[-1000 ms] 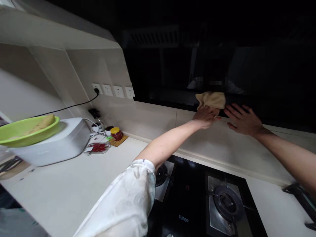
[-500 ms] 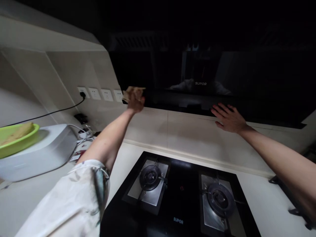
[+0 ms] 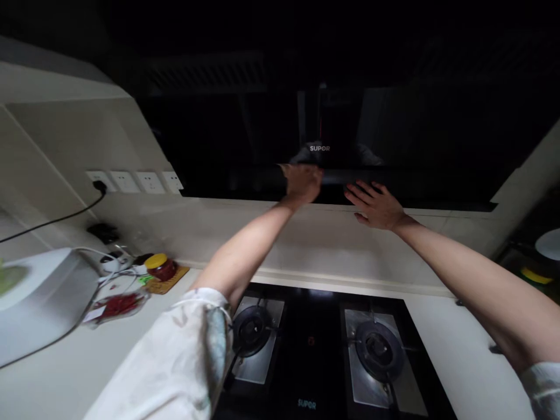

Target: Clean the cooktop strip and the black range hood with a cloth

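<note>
My left hand presses a tan cloth against the lower front of the black range hood, just below its logo. Most of the cloth is hidden behind the hand, and only a corner sticks out on the left. My right hand lies with fingers spread on the hood's bottom edge, a short way to the right, holding nothing. Below both arms is the black gas stove with two burners, the left one partly covered by my left sleeve.
White wall sockets line the wall at left, one with a black plug. On the left counter stand a white appliance, a yellow-lidded jar on a small board, and a clear pack of red food. Dark items sit at far right.
My left hand has slid the cloth rightward along the hood from its left end to near the middle. My right hand stays on the bottom edge. The view has shifted.
</note>
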Tool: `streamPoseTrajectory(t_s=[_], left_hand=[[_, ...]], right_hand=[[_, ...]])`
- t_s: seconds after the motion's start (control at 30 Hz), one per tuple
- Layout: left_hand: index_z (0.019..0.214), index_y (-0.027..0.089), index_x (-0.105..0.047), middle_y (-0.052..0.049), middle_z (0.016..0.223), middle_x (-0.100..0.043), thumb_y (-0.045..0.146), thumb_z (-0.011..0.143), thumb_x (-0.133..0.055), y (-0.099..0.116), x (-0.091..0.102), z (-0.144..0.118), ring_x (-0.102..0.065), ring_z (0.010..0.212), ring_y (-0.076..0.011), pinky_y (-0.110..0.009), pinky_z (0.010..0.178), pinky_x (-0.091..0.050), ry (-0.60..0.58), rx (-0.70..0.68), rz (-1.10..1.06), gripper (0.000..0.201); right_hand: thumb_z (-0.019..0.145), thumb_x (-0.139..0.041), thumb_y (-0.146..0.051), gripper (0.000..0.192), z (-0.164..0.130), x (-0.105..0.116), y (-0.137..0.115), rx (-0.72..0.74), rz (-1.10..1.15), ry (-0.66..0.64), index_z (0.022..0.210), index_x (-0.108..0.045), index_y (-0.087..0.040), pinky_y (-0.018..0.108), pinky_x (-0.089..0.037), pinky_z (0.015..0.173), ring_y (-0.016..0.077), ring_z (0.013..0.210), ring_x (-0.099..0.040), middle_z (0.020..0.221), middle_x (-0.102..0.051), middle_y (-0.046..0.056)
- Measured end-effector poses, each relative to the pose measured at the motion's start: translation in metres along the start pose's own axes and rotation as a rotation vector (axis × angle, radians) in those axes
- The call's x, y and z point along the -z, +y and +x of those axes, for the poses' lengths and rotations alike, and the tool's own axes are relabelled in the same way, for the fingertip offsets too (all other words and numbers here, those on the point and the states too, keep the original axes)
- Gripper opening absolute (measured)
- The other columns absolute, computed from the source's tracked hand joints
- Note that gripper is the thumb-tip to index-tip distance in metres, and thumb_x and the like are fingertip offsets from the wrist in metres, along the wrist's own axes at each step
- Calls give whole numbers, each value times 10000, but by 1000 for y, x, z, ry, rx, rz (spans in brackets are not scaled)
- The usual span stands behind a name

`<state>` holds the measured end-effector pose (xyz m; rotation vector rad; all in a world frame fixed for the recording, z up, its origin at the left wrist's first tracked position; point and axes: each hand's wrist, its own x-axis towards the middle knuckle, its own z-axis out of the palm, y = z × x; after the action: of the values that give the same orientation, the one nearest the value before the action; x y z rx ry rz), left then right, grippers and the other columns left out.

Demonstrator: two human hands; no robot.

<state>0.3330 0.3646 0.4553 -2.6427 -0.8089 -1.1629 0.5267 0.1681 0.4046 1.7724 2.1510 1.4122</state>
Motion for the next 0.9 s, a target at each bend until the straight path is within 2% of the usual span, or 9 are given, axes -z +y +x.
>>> streamPoseTrajectory(t_s=[0.1, 0.13, 0.2, 0.33, 0.43, 0.6, 0.73, 0.83, 0.9], left_hand=[[1631, 168, -402, -189, 1641, -404, 371, 1107, -349, 70, -16, -3, -328, 1515, -398, -677, 1238, -166, -60, -292, 61, 564], [1662, 188, -343, -172, 1682, -344, 369, 1110, -337, 82, -18, -2, -298, 1539, -373, -640, 1255, -168, -91, -361, 66, 580], [1670, 201, -324, -146, 1712, -297, 366, 1116, -305, 89, -18, -2, -245, 1579, -321, -579, 1284, -154, -160, -460, 63, 579], [1660, 186, -336, -117, 1751, -202, 342, 1105, -347, 49, -12, -18, -95, 1634, -276, -555, 1307, -144, -202, -520, 52, 576], [1652, 163, -340, -126, 1765, -124, 305, 1093, -358, 9, -8, -42, -52, 1639, -286, -562, 1299, -185, -186, -402, 63, 578], [1653, 150, -326, -186, 1754, -123, 308, 1069, -419, -30, 0, -65, -49, 1634, -341, -573, 1292, -185, -167, -198, 70, 612], [1656, 110, -298, -251, 1740, -97, 357, 1064, -449, -31, 10, -73, -21, 1621, -417, -669, 1256, -174, -126, -74, 50, 660], [1642, 40, -274, -282, 1733, -54, 339, 1061, -483, -22, 18, -75, 29, 1617, -415, -659, 1260, -148, -143, -41, 24, 686], [1633, -6, -239, -316, 1718, -16, 335, 1049, -510, -15, 23, -75, 31, 1607, -440, -673, 1252, -144, -162, -37, 77, 729]], right_hand=[[988, -544, -419, 591, -1, -8, 3, 7, -20, 5, 1516, -529, -153, 523, -293, 1182, 343, 1459, -419, 1574, -500, 151], [982, -550, -423, 561, -2, -10, 4, 7, -23, -13, 1470, -574, -147, 521, -292, 1185, 339, 1427, -454, 1523, -553, 155], [971, -556, -419, 548, -4, -11, 7, 12, -16, -56, 1438, -603, -137, 516, -297, 1188, 332, 1398, -485, 1468, -600, 160], [958, -549, -358, 688, -5, -8, 8, 9, 45, -55, 1599, -432, -135, 524, -282, 1204, 332, 1519, -351, 1639, -414, 153], [938, -555, -309, 762, -4, -4, 1, -64, 105, -72, 1655, -336, -175, 555, -245, 1230, 334, 1554, -293, 1711, -280, 110], [902, -599, -218, 759, -18, 22, -37, -334, 170, -107, 1631, -390, -191, 579, -294, 1203, 376, 1559, -271, 1711, -271, 132], [923, -590, -205, 686, -83, 62, -82, -422, 173, -104, 1592, -447, -163, 543, -395, 1113, 388, 1485, -365, 1670, -338, 186], [951, -537, -217, 638, -164, 88, -102, -502, 209, -121, 1582, -456, -169, 501, -447, 1065, 344, 1384, -478, 1595, -456, 178], [944, -521, -246, 613, -229, 102, -97, -705, 244, -78, 1552, -485, -171, 491, -471, 1058, 326, 1330, -528, 1518, -538, 171]])
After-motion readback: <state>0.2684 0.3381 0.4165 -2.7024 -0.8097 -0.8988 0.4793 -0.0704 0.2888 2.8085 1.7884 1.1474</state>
